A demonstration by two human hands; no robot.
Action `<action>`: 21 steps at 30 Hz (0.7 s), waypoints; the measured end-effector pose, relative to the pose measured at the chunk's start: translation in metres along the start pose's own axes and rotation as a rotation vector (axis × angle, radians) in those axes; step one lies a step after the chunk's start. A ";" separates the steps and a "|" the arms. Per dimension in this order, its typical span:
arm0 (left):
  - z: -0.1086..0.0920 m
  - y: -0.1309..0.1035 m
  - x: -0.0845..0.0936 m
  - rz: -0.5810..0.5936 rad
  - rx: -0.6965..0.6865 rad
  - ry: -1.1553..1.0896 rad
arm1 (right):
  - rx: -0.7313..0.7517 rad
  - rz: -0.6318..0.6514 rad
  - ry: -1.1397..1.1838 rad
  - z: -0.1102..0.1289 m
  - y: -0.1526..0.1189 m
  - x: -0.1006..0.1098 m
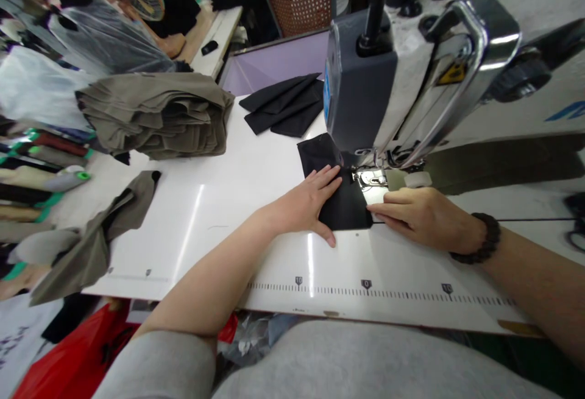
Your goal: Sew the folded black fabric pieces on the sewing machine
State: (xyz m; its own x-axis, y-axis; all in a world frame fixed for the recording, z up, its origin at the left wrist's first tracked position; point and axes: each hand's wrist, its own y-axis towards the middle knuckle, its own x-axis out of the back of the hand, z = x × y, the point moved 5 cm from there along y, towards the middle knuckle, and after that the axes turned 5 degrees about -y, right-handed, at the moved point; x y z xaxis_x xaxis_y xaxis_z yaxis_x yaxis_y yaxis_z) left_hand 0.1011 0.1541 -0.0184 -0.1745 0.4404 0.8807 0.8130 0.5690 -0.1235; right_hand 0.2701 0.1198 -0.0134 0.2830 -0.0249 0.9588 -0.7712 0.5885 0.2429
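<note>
A piece of black fabric (345, 207) lies flat on the white sewing table (256, 259), its right edge beside the metal needle plate (375, 195) of the sewing machine (361, 76). My left hand (315, 198) rests on this fabric with its fingers spread. To the right of the needle plate, my right hand (415, 216) has its fingers pressed together, their tips at the fabric's right edge. Whether they pinch the edge is hard to see. Behind that hand, an olive fabric strip (503, 164) runs along the machine bed.
A stack of grey-brown fabric pieces (159, 116) stands at the back left, with folded black fabric (286, 103) to its right. Thread spools (50, 176) crowd the left side. A loose grey-brown piece (105, 234) hangs over the table's left end. A person sits beyond, by a chair (301, 3).
</note>
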 end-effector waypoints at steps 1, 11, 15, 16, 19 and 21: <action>-0.003 -0.003 0.000 0.033 0.003 0.005 | 0.018 -0.002 0.007 0.001 0.000 0.001; -0.028 -0.032 0.004 0.046 0.049 0.074 | 0.061 -0.021 0.033 0.009 0.001 0.003; -0.029 -0.035 0.007 -0.021 0.027 -0.014 | 0.071 -0.042 0.048 0.012 0.001 0.008; -0.029 -0.035 0.007 -0.036 0.026 -0.033 | 0.086 -0.063 0.053 0.014 0.001 0.011; -0.026 -0.034 0.007 -0.090 0.047 -0.071 | 0.173 -0.147 0.077 0.027 0.000 0.020; -0.024 -0.034 0.006 -0.127 0.060 -0.085 | 0.236 -0.189 0.095 0.037 0.000 0.022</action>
State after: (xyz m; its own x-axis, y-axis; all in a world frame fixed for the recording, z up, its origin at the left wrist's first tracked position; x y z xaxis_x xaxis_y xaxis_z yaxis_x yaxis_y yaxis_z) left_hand 0.0864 0.1205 0.0020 -0.3226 0.4182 0.8491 0.7473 0.6631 -0.0427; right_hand 0.2551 0.0893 0.0135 0.4775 -0.0335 0.8780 -0.8078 0.3763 0.4537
